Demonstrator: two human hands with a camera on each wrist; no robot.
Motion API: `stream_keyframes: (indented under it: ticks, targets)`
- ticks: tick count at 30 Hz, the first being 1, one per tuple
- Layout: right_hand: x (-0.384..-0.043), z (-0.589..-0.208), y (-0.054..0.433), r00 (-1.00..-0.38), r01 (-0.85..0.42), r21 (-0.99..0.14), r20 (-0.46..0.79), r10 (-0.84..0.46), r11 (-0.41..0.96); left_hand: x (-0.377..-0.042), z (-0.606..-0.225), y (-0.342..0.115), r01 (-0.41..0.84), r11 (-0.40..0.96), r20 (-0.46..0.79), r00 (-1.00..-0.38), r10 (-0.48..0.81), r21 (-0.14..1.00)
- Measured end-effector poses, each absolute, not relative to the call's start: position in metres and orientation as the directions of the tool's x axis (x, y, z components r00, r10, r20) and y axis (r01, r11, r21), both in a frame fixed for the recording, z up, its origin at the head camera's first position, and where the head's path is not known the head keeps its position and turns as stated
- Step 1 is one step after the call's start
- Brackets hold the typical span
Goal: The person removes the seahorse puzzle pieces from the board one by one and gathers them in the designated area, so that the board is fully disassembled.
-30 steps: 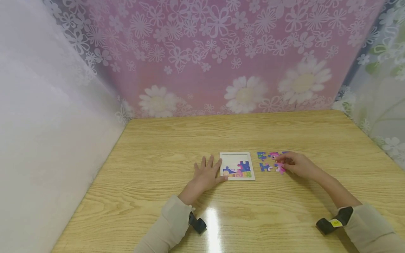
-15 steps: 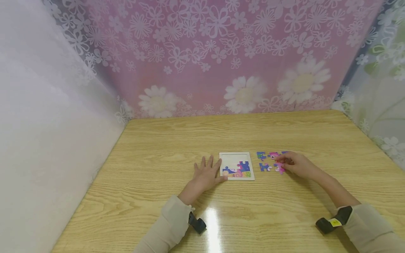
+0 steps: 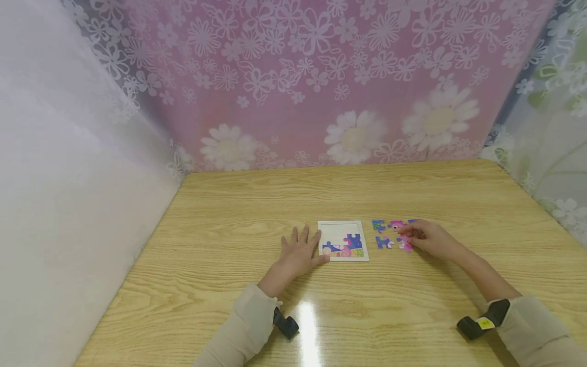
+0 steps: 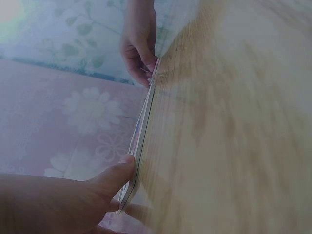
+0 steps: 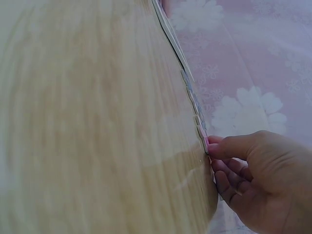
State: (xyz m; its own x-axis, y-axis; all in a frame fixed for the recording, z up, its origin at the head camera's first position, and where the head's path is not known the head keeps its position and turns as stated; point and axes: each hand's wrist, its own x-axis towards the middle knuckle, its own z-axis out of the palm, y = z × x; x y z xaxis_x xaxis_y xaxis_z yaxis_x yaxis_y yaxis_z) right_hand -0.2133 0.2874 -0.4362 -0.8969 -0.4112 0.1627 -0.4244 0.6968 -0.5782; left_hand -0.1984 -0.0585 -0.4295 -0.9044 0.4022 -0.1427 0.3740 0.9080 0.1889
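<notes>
A white square puzzle frame (image 3: 348, 259) lies on the wooden table, its lower part filled with blue, pink and orange pieces. My left hand (image 3: 298, 253) rests with spread fingers at the frame's left side, index fingertip and thumb touching its rim. To the right of the frame, my right hand (image 3: 433, 239) pinches a pink puzzle piece (image 3: 405, 244) by its edge between thumb and index finger, low over the tabletop. In the right wrist view, the thumb (image 5: 234, 145) meets the piece's edge while the other fingers curl beneath.
Several loose pieces lie between the frame and my right hand: a blue one with green (image 3: 378, 226), a blue and white one (image 3: 383, 242), a pink one with an eye (image 3: 396, 225). Another blue piece (image 3: 412, 220) is partly hidden by my right hand. A flowered curtain (image 3: 293, 102) hangs behind the table.
</notes>
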Motion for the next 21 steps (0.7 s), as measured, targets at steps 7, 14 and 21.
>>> stream_keyframes:
  ticks: [7, 14, 21]
  targets:
    - [-0.2126, -0.4349, 0.2869, -0.904, -0.409, -0.583, 0.154, -0.399, 0.702, -0.1992, -0.4312, -0.0587, 0.374, 0.910, -0.146, -0.904, 0.401, 0.180]
    - [-0.2112, -0.4338, 0.2863, -0.909, -0.397, -0.577, 0.141, -0.392, 0.714, -0.1985, -0.4303, -0.0595, 0.375, 0.906, -0.143, -0.903, 0.405, 0.197]
    - [-0.2090, -0.4308, 0.2857, -0.915, -0.375, -0.611, 0.120, -0.386, 0.697, -0.1972, -0.4288, -0.0595, 0.377, 0.901, -0.131, -0.903, 0.409, 0.213]
